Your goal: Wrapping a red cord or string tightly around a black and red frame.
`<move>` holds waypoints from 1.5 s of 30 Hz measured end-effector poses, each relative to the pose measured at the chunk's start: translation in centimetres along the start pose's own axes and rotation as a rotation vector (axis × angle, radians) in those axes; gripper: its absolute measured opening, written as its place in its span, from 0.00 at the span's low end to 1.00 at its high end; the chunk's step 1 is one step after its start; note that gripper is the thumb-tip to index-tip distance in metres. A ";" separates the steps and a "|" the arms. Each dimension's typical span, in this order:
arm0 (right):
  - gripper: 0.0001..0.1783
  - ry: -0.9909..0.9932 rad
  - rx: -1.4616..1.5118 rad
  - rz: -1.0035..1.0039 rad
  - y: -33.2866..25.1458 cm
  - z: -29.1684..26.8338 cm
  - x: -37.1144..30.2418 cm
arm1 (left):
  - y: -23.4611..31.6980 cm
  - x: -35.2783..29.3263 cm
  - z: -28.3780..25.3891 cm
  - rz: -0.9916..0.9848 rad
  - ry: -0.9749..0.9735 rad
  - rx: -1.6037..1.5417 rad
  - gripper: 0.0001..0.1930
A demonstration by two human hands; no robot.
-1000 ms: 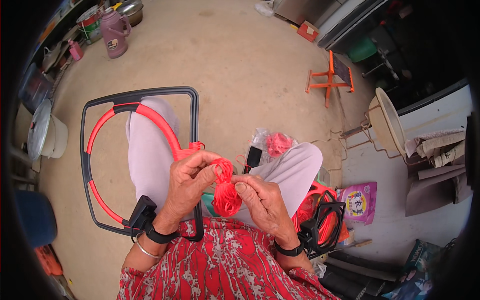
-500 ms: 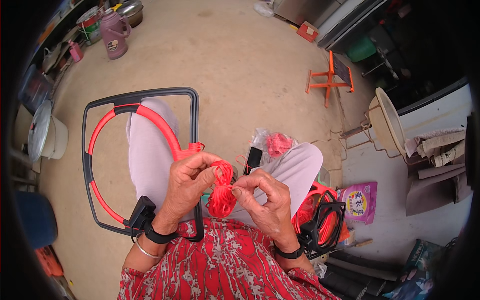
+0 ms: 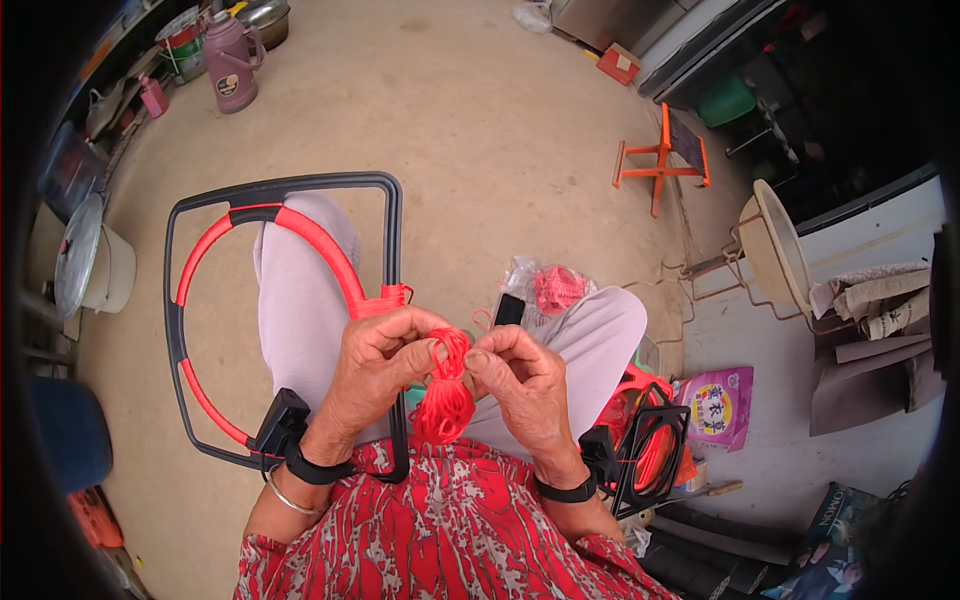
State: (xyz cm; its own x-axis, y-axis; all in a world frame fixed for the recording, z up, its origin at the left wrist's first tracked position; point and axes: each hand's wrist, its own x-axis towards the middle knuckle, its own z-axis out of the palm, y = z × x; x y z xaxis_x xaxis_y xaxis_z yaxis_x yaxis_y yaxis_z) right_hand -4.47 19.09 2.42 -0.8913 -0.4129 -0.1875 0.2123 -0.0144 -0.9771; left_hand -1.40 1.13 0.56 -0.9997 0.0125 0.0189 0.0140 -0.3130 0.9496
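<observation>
From afar, I'm seeing a smooth black frame point(image 3: 393, 235) at left; my left hand point(image 3: 383, 365) is pinching a looped, stringy red cord bundle point(image 3: 443, 410) between both hands; my right hand point(image 3: 525, 385) is curling close beside it, gripping what I cannot tell.

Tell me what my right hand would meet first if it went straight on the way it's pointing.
Your right hand would likely meet the bundle of red cord in your left hand first; whether it's touching now is unclear.
</observation>
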 end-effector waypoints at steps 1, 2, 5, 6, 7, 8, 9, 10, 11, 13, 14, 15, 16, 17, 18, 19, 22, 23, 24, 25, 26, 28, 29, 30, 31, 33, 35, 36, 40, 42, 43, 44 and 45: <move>0.10 -0.001 0.000 -0.001 0.1 0.2 -0.1 | 0.1 0.0 0.0 -0.008 0.004 -0.026 0.14; 0.12 0.025 0.055 -0.024 0.2 0.4 -0.2 | 0.2 0.0 0.1 -0.015 0.009 -0.052 0.14; 0.16 -0.011 0.120 -0.048 0.8 0.3 -0.8 | -0.7 0.1 -0.2 0.022 0.028 -0.050 0.14; 0.18 -0.067 0.130 -0.048 1.0 0.2 -0.9 | -0.5 0.1 -0.2 0.025 0.031 -0.049 0.14; 0.18 -0.066 0.129 -0.048 1.2 0.1 -1.1 | -0.4 0.1 0.0 0.024 0.038 -0.063 0.13; 0.18 -0.106 0.090 -0.017 1.3 0.1 -1.2 | -0.3 0.1 0.1 0.024 0.046 -0.077 0.13; 0.18 -0.147 0.051 0.015 1.4 0.0 -1.3 | -0.3 0.1 0.1 0.024 0.045 -0.078 0.13; 0.18 -0.147 0.050 0.015 1.4 0.2 -1.4 | -0.3 0.0 0.0 0.013 0.037 -0.071 0.13; 0.18 -0.147 0.039 0.009 1.3 0.5 -1.4 | -0.2 0.0 -0.1 0.001 0.029 -0.063 0.13; 0.18 -0.150 0.028 0.003 1.2 0.7 -1.5 | -0.2 -0.1 0.2 0.011 0.028 -0.069 0.12; 0.17 -0.148 0.117 0.039 1.2 0.8 -1.5 | -0.2 -0.1 0.3 0.021 0.026 -0.074 0.12; 0.16 -0.146 0.207 0.076 1.1 0.8 -1.5 | -0.2 -0.1 0.2 0.022 0.028 -0.074 0.12; 0.16 -0.145 0.206 0.074 1.3 0.7 -1.6 | -0.3 0.0 0.3 0.039 0.024 -0.109 0.12; 0.15 -0.128 0.267 0.094 1.5 0.7 -1.6 | -0.3 0.0 0.3 0.056 0.019 -0.144 0.12; 0.13 -0.111 0.328 0.113 1.6 0.6 -1.5 | -0.3 0.0 0.3 0.056 0.017 -0.144 0.12; 0.13 -0.111 0.328 0.111 1.5 0.5 -1.5 | -0.3 0.0 0.2 0.087 0.032 -0.238 0.12; 0.10 -0.098 0.451 0.133 0.8 0.5 -1.3 | -1.1 0.2 0.4 0.210 0.061 -0.334 0.11; 0.10 -0.063 0.455 0.134 0.5 0.7 -1.3 | -1.3 0.3 0.5 0.302 0.078 -0.336 0.10; 0.09 -0.028 0.459 0.135 0.4 0.8 -1.3 | -1.3 0.3 0.4 0.305 0.075 -0.336 0.10; 0.09 -0.027 0.458 0.134 0.6 0.7 -1.3 | -1.3 0.3 0.1 0.379 0.034 -0.069 0.09; 0.09 0.002 0.451 0.129 0.9 0.6 -1.3 | -1.3 0.2 -0.1 0.449 -0.006 0.199 0.09; 0.09 0.033 0.443 0.124 1.3 0.4 -1.4 | -0.3 0.1 0.8 0.438 0.007 0.294 0.08; 0.09 0.041 0.394 0.103 1.4 0.4 -1.5 | 0.0 0.1 1.1 0.425 0.021 0.390 0.08; 0.10 0.048 0.345 0.081 1.5 0.5 -1.5 | -0.1 0.1 1.1 0.425 0.020 0.387 0.08; 0.10 0.049 0.347 0.082 1.6 0.4 -1.5 | -0.2 0.2 1.3 0.445 0.029 0.418 0.08; 0.11 0.099 0.247 0.034 1.9 0.3 -1.6 | -0.5 0.3 1.6 0.462 0.036 0.448 0.08; 0.11 0.119 0.184 0.025 1.8 0.4 -1.7 | -0.8 0.2 1.6 0.467 0.059 0.471 0.09; 0.11 0.139 0.122 0.014 1.8 0.5 -1.7 | -0.9 0.3 1.6 0.465 0.060 0.470 0.09; 0.10 0.168 0.005 -0.003 2.2 0.0 -1.8 | -1.0 0.5 1.8 0.558 0.047 0.608 0.08; 0.09 0.137 0.008 -0.049 2.1 -0.2 -1.8 | -0.9 0.3 2.0 0.550 0.045 0.619 0.07; 0.09 0.137 0.008 -0.047 2.1 -0.3 -1.8 | -1.0 0.3 2.0 0.551 0.049 0.643 0.08; 0.09 0.127 0.008 -0.049 2.1 -0.4 -1.9 | -1.0 0.3 2.0 0.552 0.052 0.668 0.08; 0.09 0.117 0.009 -0.050 2.1 -0.4 -1.9 | -1.1 0.3 2.0 0.550 0.053 0.668 0.08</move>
State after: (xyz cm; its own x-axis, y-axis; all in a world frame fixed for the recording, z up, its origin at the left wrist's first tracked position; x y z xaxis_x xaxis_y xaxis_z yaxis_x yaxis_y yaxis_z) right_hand -2.54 20.21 0.68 -0.9415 -0.3019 -0.1497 0.1696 -0.0406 -0.9847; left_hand -1.72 3.34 0.16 -0.8470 -0.0261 0.5309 0.4871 0.3617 0.7949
